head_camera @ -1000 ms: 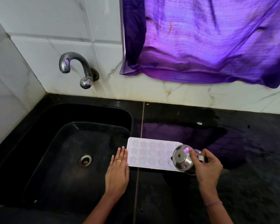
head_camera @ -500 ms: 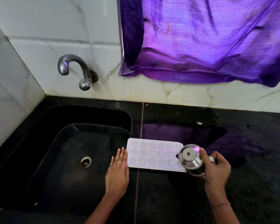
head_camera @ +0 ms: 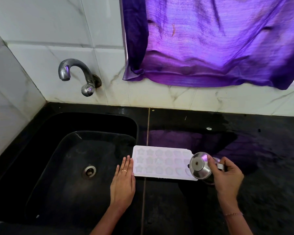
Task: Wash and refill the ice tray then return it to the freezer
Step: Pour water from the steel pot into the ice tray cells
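A white ice tray (head_camera: 161, 162) with star and round moulds lies flat on the black counter, its left end at the sink's rim. My left hand (head_camera: 123, 182) lies flat, fingers together, with the fingertips touching the tray's left edge. My right hand (head_camera: 226, 177) grips a small steel jug (head_camera: 199, 166) by its handle. The jug is tilted to the left over the tray's right end, its lid facing me. No stream of water is visible.
A black sink (head_camera: 46, 167) with a steel drain (head_camera: 89, 171) lies to the left, under a wall tap (head_camera: 75, 72) that is not running. The black counter (head_camera: 270, 167) runs right and looks wet. A purple curtain (head_camera: 210, 41) hangs on the tiled wall behind.
My right hand has carried the jug to the right, from over the tray's right part to its very end. The left hand and the tray have stayed put.
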The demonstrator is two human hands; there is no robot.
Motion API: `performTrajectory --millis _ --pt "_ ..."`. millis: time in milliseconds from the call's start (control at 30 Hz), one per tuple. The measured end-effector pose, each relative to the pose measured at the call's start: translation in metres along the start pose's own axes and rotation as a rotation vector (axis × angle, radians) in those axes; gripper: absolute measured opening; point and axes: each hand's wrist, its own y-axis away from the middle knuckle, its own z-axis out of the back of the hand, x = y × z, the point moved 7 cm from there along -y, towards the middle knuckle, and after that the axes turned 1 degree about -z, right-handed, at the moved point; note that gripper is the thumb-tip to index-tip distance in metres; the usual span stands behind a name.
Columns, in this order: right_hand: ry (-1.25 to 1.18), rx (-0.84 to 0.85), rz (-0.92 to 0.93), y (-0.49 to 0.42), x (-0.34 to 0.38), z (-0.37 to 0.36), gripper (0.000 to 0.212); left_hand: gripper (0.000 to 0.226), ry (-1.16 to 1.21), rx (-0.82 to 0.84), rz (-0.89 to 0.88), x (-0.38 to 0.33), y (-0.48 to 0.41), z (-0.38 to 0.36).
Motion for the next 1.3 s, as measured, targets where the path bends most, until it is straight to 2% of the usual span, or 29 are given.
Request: performTrajectory --millis 367,533,667,767,867,1300 --pt "0.069 0.036 0.035 0.0 0.0 -0.003 0.031 0.057 0.01 -0.01 -0.007 -0.001 0.0 0.002" --pt "0.058 0.021 0.01 -0.001 -0.005 -0.003 0.034 0.057 0.004 -0.005 -0.003 0.0 0.0 0.001" --pt "-0.069 -0.062 -0.096 -0.004 -0.019 0.005 0.048 0.056 0.033 -0.004 -0.004 -0.001 0.0 0.003" --pt "-0.166 -0.1 -0.215 -0.005 -0.035 0.01 0.047 0.056 0.042 -0.01 -0.006 -0.002 0.0 0.003" --pt "-0.212 -0.135 -0.258 -0.005 -0.044 0.017 0.046 0.057 0.035 -0.014 -0.008 -0.001 0.0 0.002" --pt "-0.048 -0.093 -0.061 -0.007 -0.029 0.028 0.049 0.055 0.021 -0.003 -0.002 0.0 0.0 0.001"
